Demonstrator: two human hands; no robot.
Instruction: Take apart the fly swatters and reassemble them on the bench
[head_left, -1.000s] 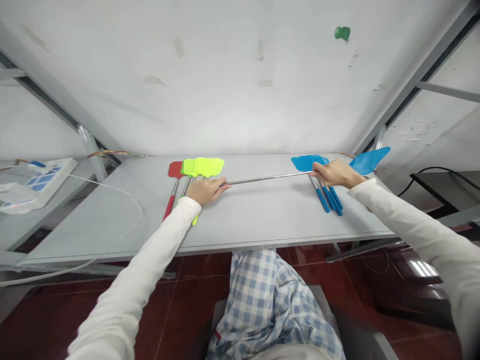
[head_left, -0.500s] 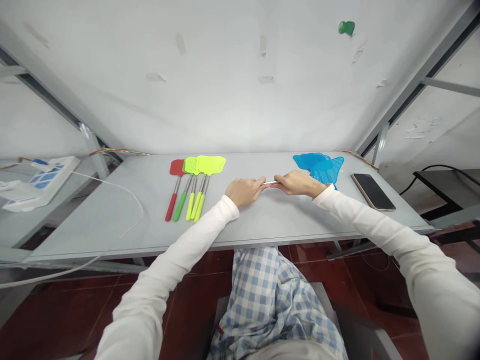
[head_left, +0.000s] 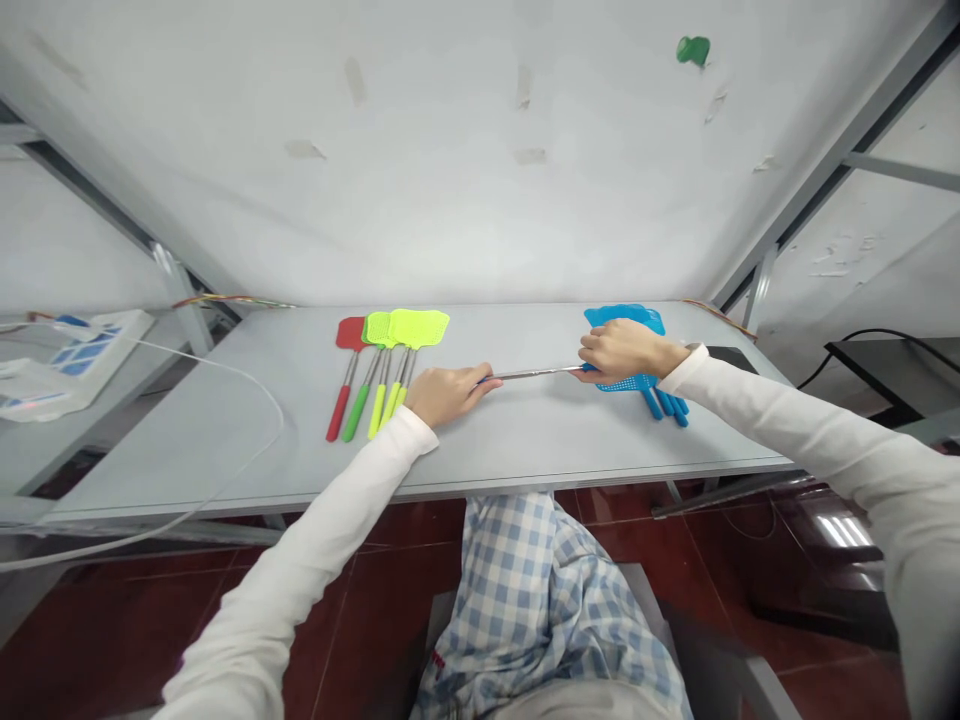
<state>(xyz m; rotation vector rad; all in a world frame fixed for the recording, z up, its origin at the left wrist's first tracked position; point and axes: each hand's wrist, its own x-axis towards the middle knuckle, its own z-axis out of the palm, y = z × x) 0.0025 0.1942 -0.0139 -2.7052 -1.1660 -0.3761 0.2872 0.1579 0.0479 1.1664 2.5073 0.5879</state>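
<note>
I hold a blue fly swatter between my hands, its thin metal rod [head_left: 534,374] lying level above the grey table. My left hand [head_left: 448,393] is closed around the handle end, which its fingers mostly cover. At the other end, my right hand [head_left: 628,350] grips the rod by the blue mesh head, part of which shows below the fingers. Under and behind the right hand lie several more blue fly swatters [head_left: 664,405], heads to the back and handles to the front. Left of my left hand, red [head_left: 350,333], green [head_left: 360,400] and yellow fly swatters [head_left: 421,328] lie side by side.
A black phone [head_left: 733,355] lies at the table's right, partly behind my sleeve. A white power strip [head_left: 112,350] sits on the left side table, and a white cable [head_left: 274,395] crosses the table's left part. The wall [head_left: 480,230] rises directly behind the table [head_left: 247,440].
My hands have moved apart, left hand leftward and right hand rightward. The metal rod between them is now much longer in view. The blue handles at the right have come into view.
</note>
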